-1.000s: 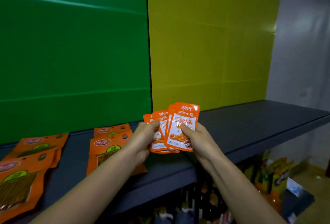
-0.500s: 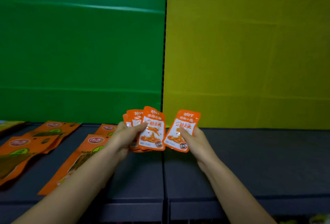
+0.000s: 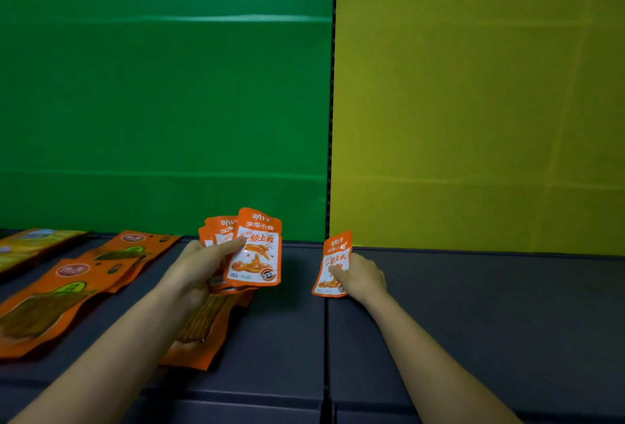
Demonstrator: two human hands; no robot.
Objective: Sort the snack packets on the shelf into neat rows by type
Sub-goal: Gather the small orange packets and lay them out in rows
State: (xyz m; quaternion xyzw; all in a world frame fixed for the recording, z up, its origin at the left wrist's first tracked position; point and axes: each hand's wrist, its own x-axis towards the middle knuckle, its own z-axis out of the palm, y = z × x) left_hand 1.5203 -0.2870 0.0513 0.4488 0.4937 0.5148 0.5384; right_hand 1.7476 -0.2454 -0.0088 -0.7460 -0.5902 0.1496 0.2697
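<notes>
Head view, taking the middle of the picture as the clock's centre. A green panel (image 3: 162, 92) fills the back from 9 to 12 o'clock. A yellow panel (image 3: 480, 102) fills it from 12 to 3, and the two meet at a dark vertical seam. Below them, the dark grey shelf (image 3: 490, 305) runs across from 8 to 4 o'clock.

The large orange packets (image 3: 67, 288) lie flat and overlapping on the shelf at 8 o'clock. One more large packet (image 3: 199, 332) lies partly hidden under your left forearm.

Your left hand (image 3: 199, 268), at 7 o'clock, grips a fan of small orange packets (image 3: 257, 254). They stand upright above the shelf, with your thumb across the front one.

Your right hand (image 3: 363, 276), at 5 o'clock, pinches a single small packet (image 3: 333, 261) of the same type. It is tilted and sits at the shelf's seam, well apart from the fan. Whether its lower edge touches the shelf cannot be told.
</notes>
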